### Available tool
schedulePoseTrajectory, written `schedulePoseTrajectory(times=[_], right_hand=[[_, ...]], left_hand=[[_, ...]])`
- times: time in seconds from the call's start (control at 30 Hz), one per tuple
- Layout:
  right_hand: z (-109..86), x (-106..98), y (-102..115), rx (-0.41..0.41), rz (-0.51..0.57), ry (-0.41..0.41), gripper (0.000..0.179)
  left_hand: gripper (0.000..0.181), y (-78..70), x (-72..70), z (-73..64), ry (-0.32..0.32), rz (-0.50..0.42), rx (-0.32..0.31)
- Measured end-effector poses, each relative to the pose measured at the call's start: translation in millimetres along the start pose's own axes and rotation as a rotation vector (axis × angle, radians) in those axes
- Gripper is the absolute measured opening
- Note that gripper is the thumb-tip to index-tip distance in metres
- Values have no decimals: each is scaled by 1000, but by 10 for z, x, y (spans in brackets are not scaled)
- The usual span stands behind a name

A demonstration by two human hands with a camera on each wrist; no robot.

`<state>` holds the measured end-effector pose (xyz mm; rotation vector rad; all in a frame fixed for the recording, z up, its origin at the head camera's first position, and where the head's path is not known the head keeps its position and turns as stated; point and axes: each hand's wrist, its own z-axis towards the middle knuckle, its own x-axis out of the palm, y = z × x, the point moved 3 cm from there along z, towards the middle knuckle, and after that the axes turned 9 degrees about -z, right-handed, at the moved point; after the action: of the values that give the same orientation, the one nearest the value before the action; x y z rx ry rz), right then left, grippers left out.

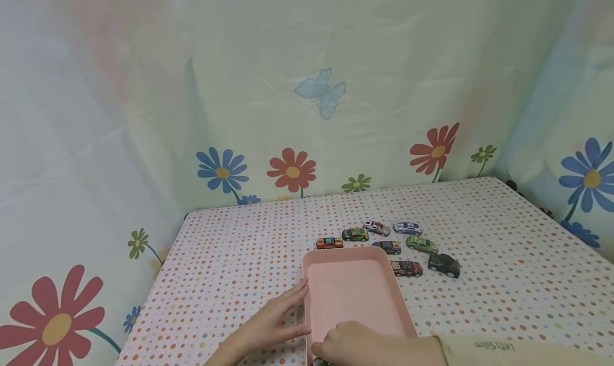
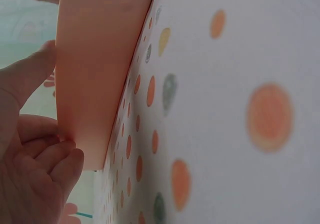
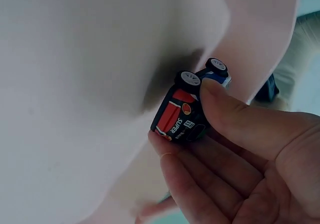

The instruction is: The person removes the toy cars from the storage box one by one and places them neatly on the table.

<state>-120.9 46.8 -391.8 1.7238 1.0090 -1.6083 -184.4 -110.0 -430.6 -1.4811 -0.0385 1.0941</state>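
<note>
A pink rectangular tray (image 1: 352,291) lies near the front of the table. My right hand (image 1: 352,344) is over the tray's near end and pinches a small toy car between thumb and fingers. In the right wrist view the toy car (image 3: 182,109) is black, red and blue with "SUPER" on it, tilted above the tray's pale surface; in the head view it is mostly hidden. At the tray's left side, my left hand (image 1: 273,320) touches the wall. The left wrist view has the left thumb at the rim and the other fingers, slightly bent, against the outer wall (image 2: 100,74).
Beyond and right of the tray stand several toy cars, among them a red one (image 1: 329,243), a green one (image 1: 421,243), a white-and-blue one (image 1: 408,228) and a black one (image 1: 444,265). A dark red car (image 1: 408,268) is close to the tray's right wall. The tablecloth (image 1: 230,259) is dotted.
</note>
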Motion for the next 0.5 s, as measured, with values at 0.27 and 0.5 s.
schedulePoseTrajectory(times=[0.27,0.5], right_hand=[[-44,-271,-251,91,187,-77,18],[-111,-353,-470,83,352,-213,13]], left_hand=[[74,8,-3,8,-2,8,-7],[72,11,-3,3,11,-2,-21]])
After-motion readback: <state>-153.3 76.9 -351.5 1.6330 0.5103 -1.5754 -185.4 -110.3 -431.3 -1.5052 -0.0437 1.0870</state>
